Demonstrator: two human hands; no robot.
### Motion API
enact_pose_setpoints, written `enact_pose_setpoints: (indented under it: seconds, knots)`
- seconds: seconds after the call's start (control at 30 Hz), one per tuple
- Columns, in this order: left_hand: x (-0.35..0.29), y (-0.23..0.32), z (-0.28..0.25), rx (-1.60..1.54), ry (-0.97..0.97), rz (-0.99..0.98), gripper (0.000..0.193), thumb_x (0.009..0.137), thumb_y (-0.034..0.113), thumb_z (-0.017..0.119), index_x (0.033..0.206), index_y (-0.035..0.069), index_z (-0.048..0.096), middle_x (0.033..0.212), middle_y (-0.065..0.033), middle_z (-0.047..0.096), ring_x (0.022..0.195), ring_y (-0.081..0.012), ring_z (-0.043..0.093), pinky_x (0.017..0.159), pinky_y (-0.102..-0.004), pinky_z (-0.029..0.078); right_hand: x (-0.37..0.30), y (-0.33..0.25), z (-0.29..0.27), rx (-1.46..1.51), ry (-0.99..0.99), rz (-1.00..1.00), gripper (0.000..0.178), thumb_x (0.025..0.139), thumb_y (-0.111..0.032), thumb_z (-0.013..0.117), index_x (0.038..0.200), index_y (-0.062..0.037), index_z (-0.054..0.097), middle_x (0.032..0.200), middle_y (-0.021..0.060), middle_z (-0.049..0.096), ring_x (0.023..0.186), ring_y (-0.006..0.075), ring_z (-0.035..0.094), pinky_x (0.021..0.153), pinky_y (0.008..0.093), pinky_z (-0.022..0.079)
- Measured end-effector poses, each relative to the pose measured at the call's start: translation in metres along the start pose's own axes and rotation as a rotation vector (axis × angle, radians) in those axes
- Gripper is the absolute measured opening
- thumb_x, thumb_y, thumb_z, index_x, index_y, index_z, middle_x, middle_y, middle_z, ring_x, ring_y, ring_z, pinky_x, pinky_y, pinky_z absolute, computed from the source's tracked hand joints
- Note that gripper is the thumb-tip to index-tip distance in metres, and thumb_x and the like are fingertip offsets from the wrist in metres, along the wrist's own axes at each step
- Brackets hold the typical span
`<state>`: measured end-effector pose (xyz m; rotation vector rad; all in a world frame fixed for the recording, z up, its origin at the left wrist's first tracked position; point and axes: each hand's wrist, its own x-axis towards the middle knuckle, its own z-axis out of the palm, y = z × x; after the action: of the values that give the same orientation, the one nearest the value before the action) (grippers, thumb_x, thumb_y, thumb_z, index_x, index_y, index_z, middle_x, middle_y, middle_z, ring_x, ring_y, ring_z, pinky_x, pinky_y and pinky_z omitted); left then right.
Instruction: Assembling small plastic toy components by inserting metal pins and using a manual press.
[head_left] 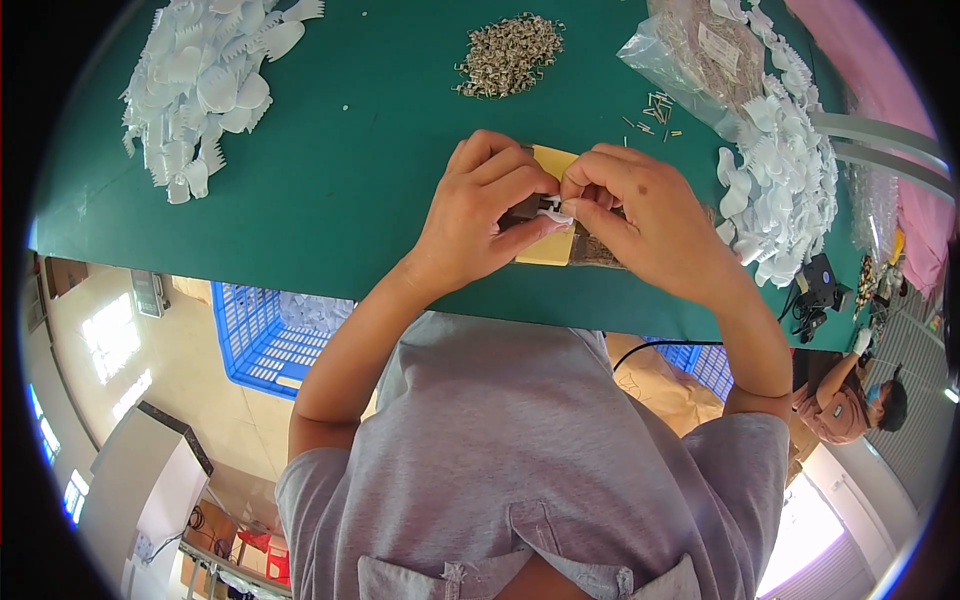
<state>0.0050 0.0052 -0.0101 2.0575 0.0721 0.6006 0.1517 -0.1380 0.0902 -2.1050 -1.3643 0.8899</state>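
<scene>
Pinching describes the state of the left hand [475,205]: its thumb presses from the near side and its forefinger from the far side on a small white part [556,217]. The white part is above a yellow plate [545,252] on the green table [350,200], between the 2 hands. A dark detail shows at its middle; whether it belongs to the part or to a support beneath is not clear.

The right hand [650,205] has its thumb and forefinger drawn close together at the right end of the white part, with the other fingers curled. Whether these 2 fingertips grip the part itself or a smaller piece cannot be told.

Handling, as judged: the white part appears to be thin moulded plastic, so expect it to be light and fairly stiff, with a smooth, somewhat slippery surface. Take hold by opposite outer edges, using 1 thumb and 1 forefinger; leave the middle uncovered. Apply moderate pressure only, since thin sections may bend or crack.

Surroundings: a pile of metal clips [510,55] lies beyond the hands. Loose pins [657,108] lie to its right, near a clear plastic bag [710,60]. White toothed pieces [190,90] are heaped at far left.
</scene>
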Motion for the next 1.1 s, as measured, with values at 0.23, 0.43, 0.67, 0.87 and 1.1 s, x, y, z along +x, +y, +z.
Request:
enact_pose_setpoints:
  seconds: [0.23,0.43,0.67,0.87,1.1]
  knots:
    - [0.001,0.002,0.003,0.000,0.035,-0.015,0.031,0.066,0.014,0.087,0.092,0.012,0.071,0.096,-0.0005,0.068,0.104,-0.0273,0.060,0.094,-0.0430,0.045,-0.012,0.002,0.027,0.089,0.295,-0.030,0.010,0.086,-0.005,0.073,0.088,-0.0059,0.063,0.082,0.0062,0.064,0.080,0.0244,0.064,0.069,0.0390,0.051]
    - [0.001,0.003,0.002,-0.019,0.034,-0.050,0.030,0.067,0.014,0.087,0.092,0.011,0.070,0.096,-0.0006,0.068,0.105,-0.0276,0.060,0.095,-0.0429,0.044,-0.009,0.004,0.025,0.179,0.282,0.048,0.012,0.085,-0.004,0.074,0.088,-0.0053,0.062,0.081,0.0054,0.067,0.077,0.0215,0.064,0.069,0.0363,0.051]
    - [0.001,0.004,0.001,-0.008,0.020,-0.031,0.029,0.068,0.015,0.088,0.092,0.010,0.070,0.094,-0.0008,0.067,0.103,-0.0278,0.059,0.093,-0.0420,0.044,0.019,0.007,-0.006,0.172,-0.097,0.251,0.021,0.081,-0.017,0.080,0.091,-0.0028,0.068,0.083,0.0088,0.071,0.077,0.0204,0.069,0.072,0.0345,0.053]
    - [0.004,0.001,0.000,-0.012,-0.008,-0.039,0.029,0.069,0.015,0.088,0.092,0.010,0.070,0.092,-0.0010,0.065,0.099,-0.0272,0.059,0.092,-0.0406,0.043,0.032,0.006,-0.020,0.135,-0.234,0.259,0.025,0.078,-0.022,0.082,0.088,-0.0018,0.071,0.080,0.0078,0.071,0.076,0.0183,0.068,0.070,0.0327,0.052]
    - [0.009,-0.002,-0.005,-0.076,-0.069,-0.021,0.030,0.072,0.010,0.091,0.089,0.007,0.067,0.092,-0.0045,0.066,0.094,-0.0267,0.059,0.087,-0.0388,0.046,0.030,0.023,-0.024,0.434,-0.305,0.180,0.016,0.090,-0.014,0.076,0.096,-0.0001,0.069,0.083,0.0034,0.073,0.073,0.0076,0.064,0.067,0.0238,0.049]
